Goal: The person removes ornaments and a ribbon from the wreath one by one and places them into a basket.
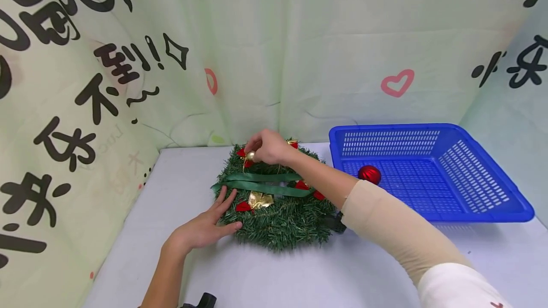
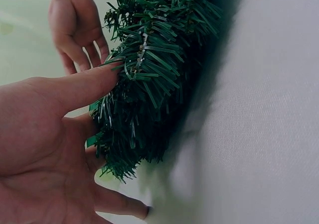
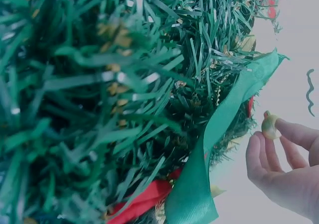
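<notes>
A green artificial wreath [image 1: 282,232] lies on the white table, with red bows, a gold bow [image 1: 259,200] and a green ribbon [image 1: 265,186] across it. My left hand [image 1: 203,229] rests on the wreath's left side, fingers spread and fairly straight; in the left wrist view the thumb [image 2: 94,87] touches the needles. Over the far left part of the wreath, my right hand [image 1: 271,147] pinches a small gold ball ornament [image 3: 270,126] between thumb and fingers. A red bow [image 1: 241,153] is right beside that ball in the head view.
To the right stands a blue plastic basket [image 1: 394,127] with a shiny red ball ornament [image 1: 369,174] in it. A black object [image 1: 335,223] sits at the wreath's right edge, under the right forearm. Pale printed curtains [image 1: 325,61] hang behind and at both sides.
</notes>
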Demonstrator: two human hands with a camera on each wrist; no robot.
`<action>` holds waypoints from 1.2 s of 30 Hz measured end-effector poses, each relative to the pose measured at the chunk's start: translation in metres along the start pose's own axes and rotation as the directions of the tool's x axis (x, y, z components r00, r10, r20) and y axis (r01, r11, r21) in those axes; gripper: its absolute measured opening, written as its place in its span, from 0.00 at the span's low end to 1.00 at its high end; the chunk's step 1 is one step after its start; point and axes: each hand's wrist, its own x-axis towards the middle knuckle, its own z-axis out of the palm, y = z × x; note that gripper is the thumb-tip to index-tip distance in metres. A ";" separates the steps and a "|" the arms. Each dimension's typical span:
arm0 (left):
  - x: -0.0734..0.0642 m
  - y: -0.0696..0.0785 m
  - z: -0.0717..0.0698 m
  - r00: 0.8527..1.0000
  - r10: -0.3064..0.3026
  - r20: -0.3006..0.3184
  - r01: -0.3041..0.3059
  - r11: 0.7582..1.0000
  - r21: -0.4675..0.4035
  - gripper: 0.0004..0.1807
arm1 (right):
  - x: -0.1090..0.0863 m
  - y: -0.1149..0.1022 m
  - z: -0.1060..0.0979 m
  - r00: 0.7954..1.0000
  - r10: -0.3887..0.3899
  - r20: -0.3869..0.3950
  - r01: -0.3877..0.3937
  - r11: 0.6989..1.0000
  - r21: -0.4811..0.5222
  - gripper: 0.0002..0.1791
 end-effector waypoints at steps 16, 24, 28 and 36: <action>0.001 0.000 0.000 1.000 0.003 -0.002 -0.003 1.000 0.022 0.49 | -0.018 0.004 -0.015 1.000 -0.024 -0.010 0.024 0.999 0.025 0.16; 0.001 -0.002 0.001 1.000 0.006 0.000 -0.006 1.000 0.024 0.49 | -0.032 0.012 -0.024 0.999 -0.045 -0.022 0.046 0.998 0.049 0.16; 0.001 -0.002 0.001 1.000 0.008 0.001 -0.008 1.000 0.020 0.49 | -0.039 0.014 -0.029 0.999 -0.032 -0.019 0.033 0.997 0.070 0.16; 0.001 -0.002 0.001 1.000 0.013 0.001 -0.013 1.000 0.015 0.49 | -0.055 0.024 -0.039 1.000 -0.021 -0.017 0.022 0.995 0.094 0.16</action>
